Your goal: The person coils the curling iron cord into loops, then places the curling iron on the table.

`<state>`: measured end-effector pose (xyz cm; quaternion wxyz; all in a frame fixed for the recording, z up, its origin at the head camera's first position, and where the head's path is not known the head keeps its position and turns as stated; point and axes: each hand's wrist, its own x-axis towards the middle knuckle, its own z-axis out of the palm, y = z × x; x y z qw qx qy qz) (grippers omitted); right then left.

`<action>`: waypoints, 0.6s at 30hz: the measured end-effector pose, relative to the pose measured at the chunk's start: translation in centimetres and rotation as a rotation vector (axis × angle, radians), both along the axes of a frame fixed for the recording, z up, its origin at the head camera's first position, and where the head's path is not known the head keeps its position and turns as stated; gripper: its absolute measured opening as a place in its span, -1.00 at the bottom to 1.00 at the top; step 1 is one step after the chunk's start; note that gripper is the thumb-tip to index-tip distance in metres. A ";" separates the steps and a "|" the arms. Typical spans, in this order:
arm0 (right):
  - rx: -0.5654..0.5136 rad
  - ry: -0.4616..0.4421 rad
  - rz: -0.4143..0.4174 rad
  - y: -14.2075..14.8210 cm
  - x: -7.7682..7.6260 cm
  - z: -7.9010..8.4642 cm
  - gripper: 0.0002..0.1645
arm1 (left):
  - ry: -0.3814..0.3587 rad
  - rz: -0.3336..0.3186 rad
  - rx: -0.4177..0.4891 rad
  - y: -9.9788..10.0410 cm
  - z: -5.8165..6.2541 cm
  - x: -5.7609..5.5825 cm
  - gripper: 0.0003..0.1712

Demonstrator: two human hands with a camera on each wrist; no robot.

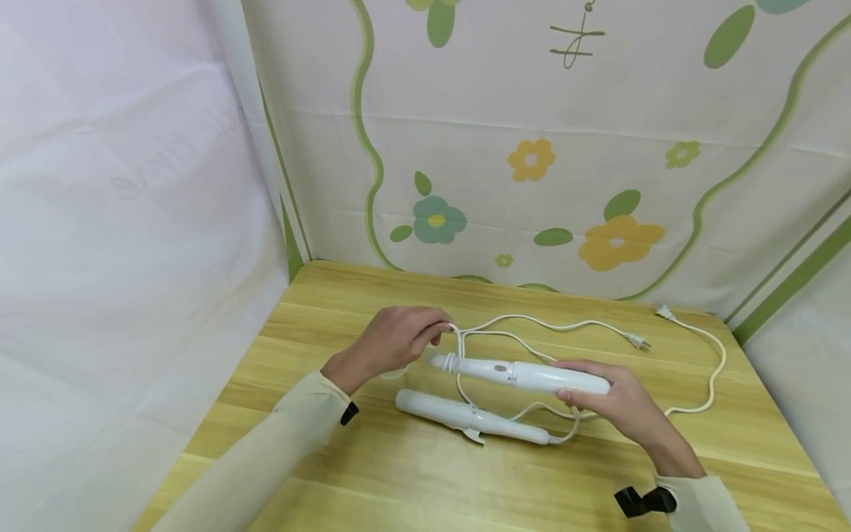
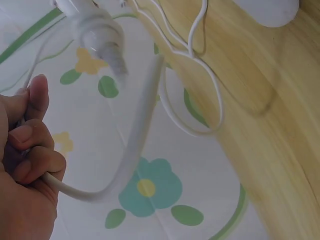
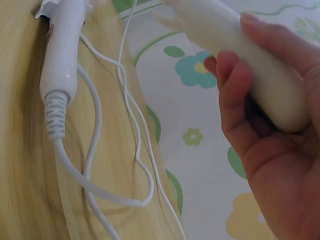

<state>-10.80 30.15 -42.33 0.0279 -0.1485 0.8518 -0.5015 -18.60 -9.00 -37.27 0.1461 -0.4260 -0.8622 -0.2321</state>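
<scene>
Held wand [image 1: 532, 375]: white; raised above the bench [image 1: 346, 473], nearly level in the head view, tapered end toward the left hand.
Right hand [image 1: 618, 399]: curled round the wide end of the held wand, digits on both sides of the barrel.
Left hand [image 1: 399, 340]: fingers curled round a cord [image 2: 141, 125], just beside the tapered end.
Cord run: a bend arcs out of the left hand; blur hides the join, so I cannot tell whether it belongs to the held wand.
Resting wand [image 1: 488, 423]: on the bench, on the person's side of the held wand; lever [image 1: 474, 436] toward the person, ribbed sleeve [image 3: 56, 117] leading into a loop.
Loose cords [image 1: 512, 334]: cross on the bench beyond the held wand; two plugs [image 1: 638, 342] lie toward the far edge.
Load: best borne by the right hand at the barrel; the left hand should only guide the cord.
Bend: keep curves wide; a sharp kink at the tapered end would probably strain it.
Tracing: follow one cord by eye through the crossings before drawing on it.
Caution: pull slowly; a tug on a crossed cord could drag the resting wand.
</scene>
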 end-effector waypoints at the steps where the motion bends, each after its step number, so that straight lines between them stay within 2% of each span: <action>1: -0.012 0.000 0.022 0.0 0.1 0.1 -0.53 | -0.012 0.001 0.001 -0.1 -0.1 -0.1 -0.84; 5: -0.090 -0.026 0.085 0.5 0.6 0.4 -0.53 | -0.102 0.001 -0.005 -0.4 -0.5 -0.4 -0.81; 9: -0.184 -0.046 0.122 1.1 0.8 0.6 -0.51 | -0.265 -0.001 0.012 -0.7 -0.9 -0.6 -0.76; 12: -0.232 -0.032 0.140 1.5 0.8 0.6 -0.47 | -0.367 -0.027 0.030 -0.6 -1.1 -0.6 -0.72; 14: -0.272 -0.017 0.160 1.6 0.7 0.6 -0.42 | -0.397 -0.058 0.040 -0.4 -1.3 -0.5 -0.71; 18: -0.440 0.005 0.205 1.5 0.5 0.5 -0.36 | -0.427 -0.082 0.070 0.1 -1.6 -0.1 -0.79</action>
